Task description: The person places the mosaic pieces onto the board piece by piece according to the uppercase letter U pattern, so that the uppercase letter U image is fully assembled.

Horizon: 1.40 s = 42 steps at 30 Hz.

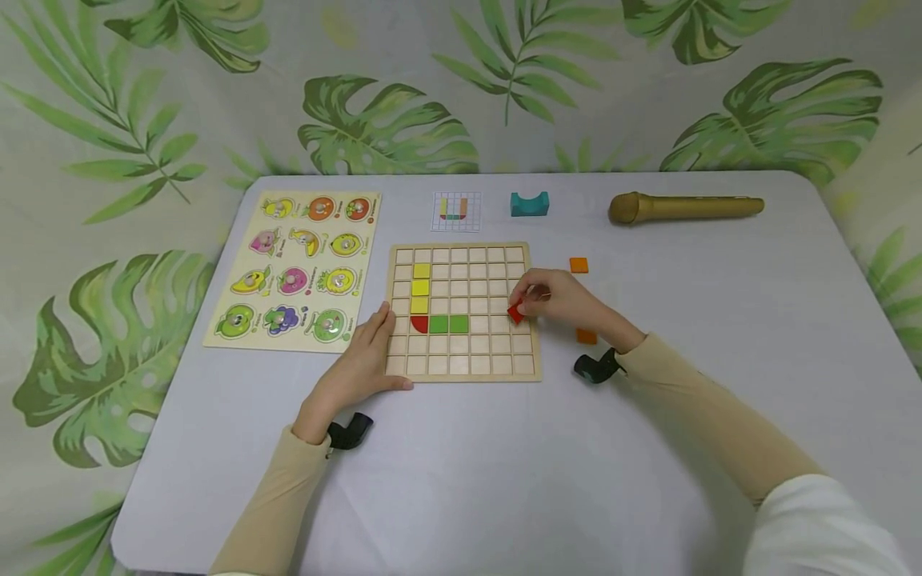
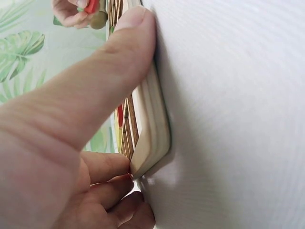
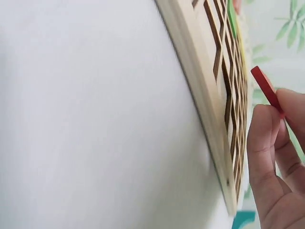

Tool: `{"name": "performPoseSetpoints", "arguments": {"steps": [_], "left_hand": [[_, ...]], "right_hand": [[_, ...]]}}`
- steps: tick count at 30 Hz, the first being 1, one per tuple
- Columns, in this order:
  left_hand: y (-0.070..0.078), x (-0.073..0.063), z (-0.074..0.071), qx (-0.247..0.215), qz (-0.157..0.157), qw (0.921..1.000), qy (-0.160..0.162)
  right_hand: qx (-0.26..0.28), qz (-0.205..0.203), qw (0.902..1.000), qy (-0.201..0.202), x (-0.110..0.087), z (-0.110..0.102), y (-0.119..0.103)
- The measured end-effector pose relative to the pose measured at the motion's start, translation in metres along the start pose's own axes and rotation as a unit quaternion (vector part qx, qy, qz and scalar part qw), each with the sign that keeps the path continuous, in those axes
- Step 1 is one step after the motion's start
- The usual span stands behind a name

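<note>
A square wooden grid board (image 1: 461, 379) lies on the table. My left hand (image 1: 360, 360) rests at its front-left corner, fingers along the left edge; the thumb (image 2: 128, 43) lies across the front edge. Between thumb and fingertips, my right hand (image 1: 555, 296) pinches a thin red tile (image 3: 266, 88), held tilted over the board's right side. Set in the grid is a column of yellow tiles (image 1: 421, 288), with a rounded red tile (image 1: 420, 324) below it. Green tiles (image 1: 448, 324) continue to the right of that red piece.
Orange tiles (image 1: 579, 265) lie right of the board, one partly under my right wrist. Behind it are a pattern card (image 1: 456, 211) and a teal block (image 1: 529, 205). A gold microphone-shaped object (image 1: 684, 208) lies back right, a fruit puzzle board (image 1: 284, 272) at left.
</note>
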<state>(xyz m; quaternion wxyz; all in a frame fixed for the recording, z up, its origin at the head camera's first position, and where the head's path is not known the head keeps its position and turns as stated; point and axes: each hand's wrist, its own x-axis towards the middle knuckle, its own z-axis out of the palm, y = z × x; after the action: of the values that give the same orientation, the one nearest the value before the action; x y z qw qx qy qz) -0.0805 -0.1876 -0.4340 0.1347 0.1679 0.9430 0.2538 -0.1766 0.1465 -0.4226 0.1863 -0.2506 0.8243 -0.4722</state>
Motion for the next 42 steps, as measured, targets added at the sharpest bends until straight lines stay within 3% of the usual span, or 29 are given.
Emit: {"name": "performPoseSetpoints", "arguments": {"steps": [10, 18, 24, 31, 42], "left_hand": [[0.000, 0.000, 0.000, 0.001, 0.005, 1.0000, 0.003], [0.000, 0.000, 0.000, -0.005, 0.004, 1.0000, 0.006], [0.001, -0.001, 0.000, -0.006, 0.004, 1.0000, 0.005], [0.002, 0.000, 0.001, -0.011, 0.002, 0.9999, 0.004], [0.002, -0.001, 0.000, -0.011, -0.003, 0.9999, 0.003]], "right_hand": [[-0.041, -0.011, 0.9988, -0.022, 0.025, 0.039, -0.018], [-0.127, -0.049, 0.9905, -0.022, 0.029, 0.046, -0.027], [-0.127, -0.056, 0.9900, -0.022, 0.028, 0.047, -0.029], [-0.059, -0.002, 0.9980, -0.025, 0.022, 0.032, -0.018], [0.020, 0.053, 0.9984, -0.006, -0.014, -0.024, 0.014]]}}
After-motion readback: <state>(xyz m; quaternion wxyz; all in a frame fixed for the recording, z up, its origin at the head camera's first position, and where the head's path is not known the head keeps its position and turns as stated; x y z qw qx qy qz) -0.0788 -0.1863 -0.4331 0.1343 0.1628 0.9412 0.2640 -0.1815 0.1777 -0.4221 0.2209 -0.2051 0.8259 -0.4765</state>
